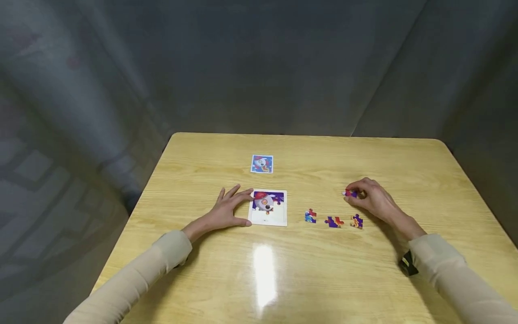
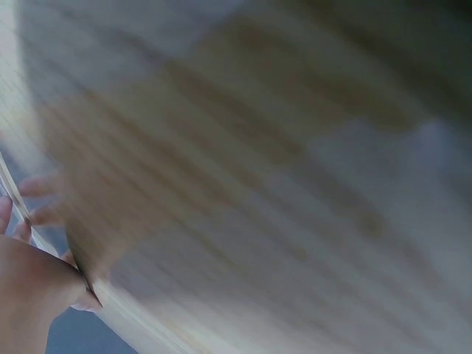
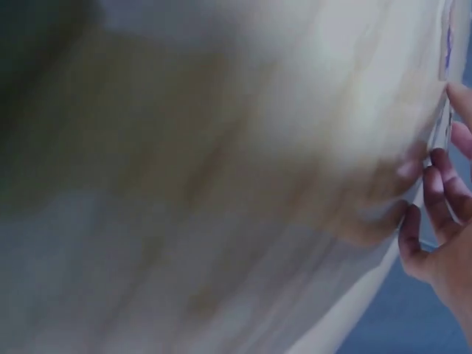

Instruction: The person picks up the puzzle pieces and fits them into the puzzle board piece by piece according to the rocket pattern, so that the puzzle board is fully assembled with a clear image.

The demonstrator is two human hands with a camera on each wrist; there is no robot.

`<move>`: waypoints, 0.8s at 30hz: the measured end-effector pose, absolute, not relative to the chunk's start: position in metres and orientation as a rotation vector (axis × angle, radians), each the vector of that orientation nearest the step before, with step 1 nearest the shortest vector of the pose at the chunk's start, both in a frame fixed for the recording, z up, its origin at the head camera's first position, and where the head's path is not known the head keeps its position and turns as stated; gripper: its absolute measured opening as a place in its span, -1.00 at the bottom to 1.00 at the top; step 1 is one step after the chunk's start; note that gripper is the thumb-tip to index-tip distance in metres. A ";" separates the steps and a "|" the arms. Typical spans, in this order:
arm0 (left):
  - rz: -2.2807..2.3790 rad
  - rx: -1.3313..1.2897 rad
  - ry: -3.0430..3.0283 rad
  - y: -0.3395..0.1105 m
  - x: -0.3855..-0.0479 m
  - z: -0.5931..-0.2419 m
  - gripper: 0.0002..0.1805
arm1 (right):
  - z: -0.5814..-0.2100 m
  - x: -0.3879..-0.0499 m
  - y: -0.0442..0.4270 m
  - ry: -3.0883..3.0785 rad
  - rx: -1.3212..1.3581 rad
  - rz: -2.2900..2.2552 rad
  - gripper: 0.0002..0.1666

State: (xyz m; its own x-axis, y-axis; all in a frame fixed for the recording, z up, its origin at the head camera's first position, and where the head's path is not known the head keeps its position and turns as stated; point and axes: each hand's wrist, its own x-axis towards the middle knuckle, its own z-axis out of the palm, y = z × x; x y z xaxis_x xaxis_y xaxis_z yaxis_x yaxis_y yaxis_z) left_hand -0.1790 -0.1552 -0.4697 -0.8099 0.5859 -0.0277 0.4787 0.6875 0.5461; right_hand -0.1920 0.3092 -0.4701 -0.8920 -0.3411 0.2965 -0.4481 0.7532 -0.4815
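We observe the wood-grained tabletop [image 2: 221, 184] occupying most of the frame, blurred and darkening toward the upper right. At the lower left, we locate the left hand [image 2: 33, 287], its thumb extended toward the tabletop. Near its fingers, we note a thin pale strip [image 2: 11, 188]. Blue-grey background [image 2: 81, 335] fills the bottom-left area.

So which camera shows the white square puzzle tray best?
The head view: it shows the white square puzzle tray from above, its fitted colourful pieces and bare part plain. The left wrist view shows nothing recognisable of it; the right wrist view has a thin purple-marked sliver, too unclear to tell.
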 end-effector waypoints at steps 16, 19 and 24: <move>0.784 0.852 2.700 -0.157 -0.180 -0.470 -0.21 | -0.457 -0.190 0.271 -2.647 0.712 0.746 -0.69; 0.769 0.851 2.706 -0.159 -0.180 -0.471 -0.20 | -0.457 -0.190 0.264 -2.606 0.744 0.738 -0.68; 0.763 0.856 2.717 -0.160 -0.180 -0.474 -0.20 | -0.455 -0.192 0.251 -2.568 0.749 0.741 -0.68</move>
State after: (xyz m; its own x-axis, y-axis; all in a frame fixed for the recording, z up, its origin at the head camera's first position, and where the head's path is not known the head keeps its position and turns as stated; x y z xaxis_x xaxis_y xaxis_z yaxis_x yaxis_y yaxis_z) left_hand -0.1797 -0.1605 -0.4739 -0.8147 0.5792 -0.0275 0.4801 0.7004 0.5281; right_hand -0.1922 0.2511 -0.4553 -0.7928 -0.3874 0.4705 -0.5785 0.7212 -0.3810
